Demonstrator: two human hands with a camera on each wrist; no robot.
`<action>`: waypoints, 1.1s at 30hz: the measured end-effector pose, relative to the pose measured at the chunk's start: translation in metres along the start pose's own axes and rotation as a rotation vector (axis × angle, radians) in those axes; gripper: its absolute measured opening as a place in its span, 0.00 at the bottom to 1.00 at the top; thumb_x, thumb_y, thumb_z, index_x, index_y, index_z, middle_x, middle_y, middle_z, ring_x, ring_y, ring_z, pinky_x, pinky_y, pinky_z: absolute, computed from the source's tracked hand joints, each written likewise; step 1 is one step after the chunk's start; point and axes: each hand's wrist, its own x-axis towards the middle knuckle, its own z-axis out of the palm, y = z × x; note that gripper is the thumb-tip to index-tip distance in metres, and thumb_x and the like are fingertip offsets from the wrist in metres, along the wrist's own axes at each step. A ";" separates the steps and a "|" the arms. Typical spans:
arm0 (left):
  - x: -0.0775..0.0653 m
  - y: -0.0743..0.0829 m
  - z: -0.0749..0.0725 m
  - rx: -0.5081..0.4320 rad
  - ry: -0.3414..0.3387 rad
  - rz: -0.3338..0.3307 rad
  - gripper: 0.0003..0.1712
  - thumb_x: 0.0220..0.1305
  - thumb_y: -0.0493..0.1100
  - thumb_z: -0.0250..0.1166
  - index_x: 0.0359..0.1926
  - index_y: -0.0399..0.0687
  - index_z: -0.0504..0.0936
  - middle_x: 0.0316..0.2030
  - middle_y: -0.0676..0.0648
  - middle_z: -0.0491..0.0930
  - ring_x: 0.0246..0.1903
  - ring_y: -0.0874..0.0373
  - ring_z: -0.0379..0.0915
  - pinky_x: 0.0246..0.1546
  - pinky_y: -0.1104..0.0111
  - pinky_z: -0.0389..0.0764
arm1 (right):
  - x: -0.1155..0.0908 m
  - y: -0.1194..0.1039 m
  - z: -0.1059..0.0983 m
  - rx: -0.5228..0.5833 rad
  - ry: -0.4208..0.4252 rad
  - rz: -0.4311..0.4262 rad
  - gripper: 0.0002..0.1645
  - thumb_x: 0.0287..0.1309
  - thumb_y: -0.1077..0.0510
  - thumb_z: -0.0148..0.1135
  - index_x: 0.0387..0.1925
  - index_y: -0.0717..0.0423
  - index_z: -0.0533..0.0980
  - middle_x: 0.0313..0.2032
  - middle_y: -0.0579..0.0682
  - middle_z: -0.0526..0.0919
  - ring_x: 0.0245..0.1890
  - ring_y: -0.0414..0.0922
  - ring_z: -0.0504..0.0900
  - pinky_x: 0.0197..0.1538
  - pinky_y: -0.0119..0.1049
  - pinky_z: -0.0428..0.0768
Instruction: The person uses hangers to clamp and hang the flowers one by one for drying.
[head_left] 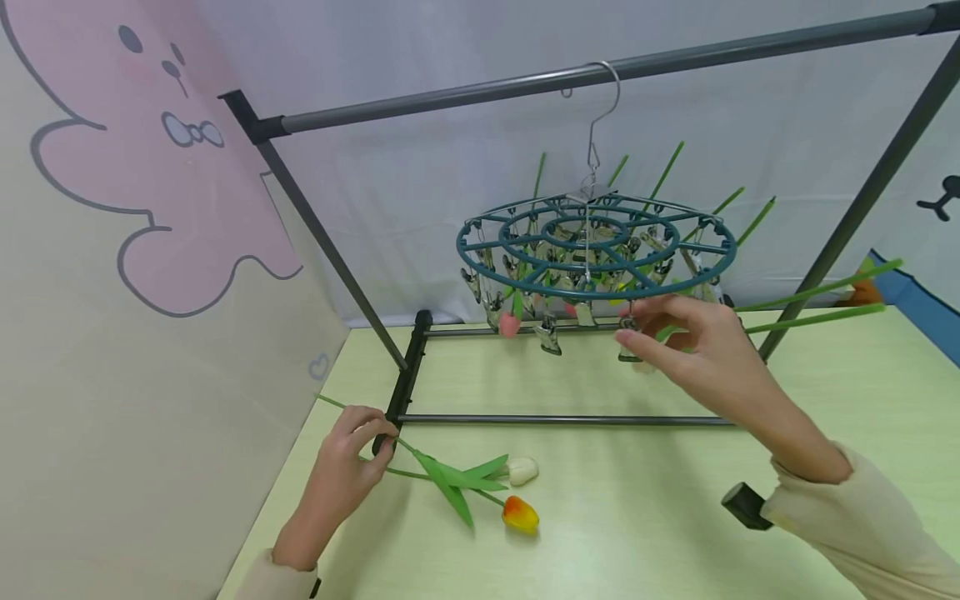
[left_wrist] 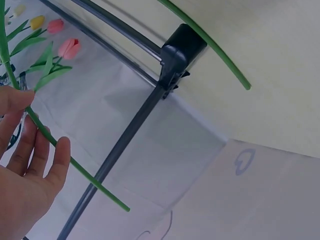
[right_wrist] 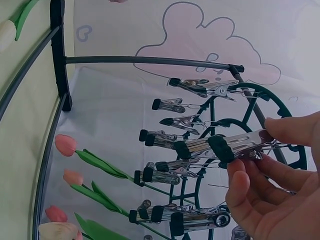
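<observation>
My left hand (head_left: 348, 454) pinches the green stem of a yellow-orange tulip (head_left: 521, 515), whose bloom is low over the table. A white tulip (head_left: 522, 472) lies beside it, their leaves overlapping. In the left wrist view the held stem (left_wrist: 85, 172) slants down past the fingers. My right hand (head_left: 697, 350) grips a metal clip (head_left: 628, 342) at the near rim of a round teal clip hanger (head_left: 585, 293). In the right wrist view, thumb and fingers hold the handles of this clip (right_wrist: 240, 145) with dark tips; whether its mouth is parted I cannot tell.
The hanger hooks over a grey rail (head_left: 450, 98) of a standing frame. Several tulips, including a pink one (head_left: 509, 325), hang heads-down from its clips, with stems poking up behind and to the right. A lower bar (head_left: 562, 420) crosses the pale table (head_left: 615, 533).
</observation>
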 end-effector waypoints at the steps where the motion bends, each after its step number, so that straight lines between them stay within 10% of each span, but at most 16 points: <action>1: 0.002 0.000 0.000 -0.011 0.005 0.002 0.15 0.40 0.21 0.65 0.26 0.45 0.81 0.34 0.50 0.75 0.37 0.55 0.70 0.35 0.74 0.72 | 0.000 0.000 0.000 0.000 0.000 -0.002 0.12 0.59 0.56 0.64 0.43 0.57 0.80 0.36 0.49 0.83 0.33 0.33 0.77 0.30 0.26 0.79; 33: 0.045 0.034 -0.017 -0.028 0.044 0.216 0.08 0.50 0.28 0.59 0.29 0.41 0.82 0.35 0.47 0.76 0.38 0.51 0.71 0.37 0.65 0.76 | 0.000 -0.002 -0.003 -0.027 -0.015 -0.006 0.13 0.59 0.55 0.64 0.43 0.57 0.80 0.37 0.48 0.83 0.34 0.33 0.77 0.32 0.27 0.79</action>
